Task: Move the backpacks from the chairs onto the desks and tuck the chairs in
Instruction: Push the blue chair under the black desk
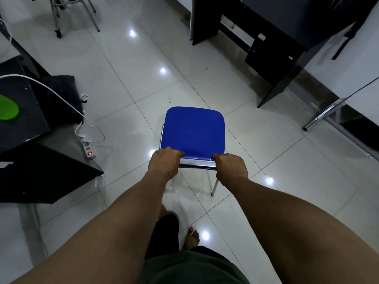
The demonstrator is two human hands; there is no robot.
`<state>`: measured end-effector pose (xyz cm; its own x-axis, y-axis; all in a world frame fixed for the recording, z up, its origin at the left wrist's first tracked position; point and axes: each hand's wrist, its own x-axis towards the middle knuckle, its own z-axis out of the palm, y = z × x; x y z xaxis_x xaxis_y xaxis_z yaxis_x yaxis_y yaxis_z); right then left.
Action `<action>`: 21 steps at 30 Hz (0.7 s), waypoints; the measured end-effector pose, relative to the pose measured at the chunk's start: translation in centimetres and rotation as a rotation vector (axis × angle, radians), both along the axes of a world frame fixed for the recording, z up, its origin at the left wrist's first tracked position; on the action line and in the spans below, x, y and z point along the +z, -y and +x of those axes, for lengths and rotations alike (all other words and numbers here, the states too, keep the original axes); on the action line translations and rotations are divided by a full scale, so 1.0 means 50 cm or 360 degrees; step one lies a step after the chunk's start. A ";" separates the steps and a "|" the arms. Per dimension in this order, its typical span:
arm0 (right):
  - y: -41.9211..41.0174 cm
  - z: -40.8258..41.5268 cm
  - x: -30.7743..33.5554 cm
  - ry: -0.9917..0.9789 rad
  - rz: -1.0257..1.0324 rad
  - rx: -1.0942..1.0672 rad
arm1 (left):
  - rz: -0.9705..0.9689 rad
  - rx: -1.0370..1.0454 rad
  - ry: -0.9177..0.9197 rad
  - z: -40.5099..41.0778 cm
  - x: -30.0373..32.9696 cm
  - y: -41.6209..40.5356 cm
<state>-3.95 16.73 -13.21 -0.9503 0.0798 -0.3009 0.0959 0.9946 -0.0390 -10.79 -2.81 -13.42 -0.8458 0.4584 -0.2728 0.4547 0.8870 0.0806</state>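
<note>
Chairs numbered two in my view: one blue chair in the middle of the tiled floor, and the metal legs of a second chair cut off at the top left edge. I saw the blue one from above and behind, its seat facing away from me toward the dark bench at the upper right, with open floor between the two. Both hands were closed around the chrome bar at its near edge, the left hand at the left corner and the right hand at the right corner, fingers curled over so the tips were out of sight. I could not tell whether that bar was the top of a backrest or the seat's rear rail. Only one rear leg showed clearly, below the right hand; the others were hidden under the seat and my arms. The bench was cropped by the frame, so its top was not visible to me. Another dark bench sat at the left with a green object on it, partly cut off. One white power strip lay on the floor beside it, its switch glowing red. I made out no backpack with certainty; a dark shape by the left bench was too dim to identify.
</note>
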 end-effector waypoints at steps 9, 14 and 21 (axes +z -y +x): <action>-0.009 -0.125 -0.002 -0.0020 0.0065 0.0036 | 0.0003 -0.0022 -0.0009 -0.118 0.001 -0.006; -0.008 -0.204 -0.004 -0.0020 0.0086 0.0014 | 0.0001 -0.0019 -0.0006 -0.193 -0.001 -0.005; -0.001 -0.322 -0.010 -0.0017 0.0070 -0.0037 | 0.0006 -0.0018 0.0015 -0.305 0.000 0.000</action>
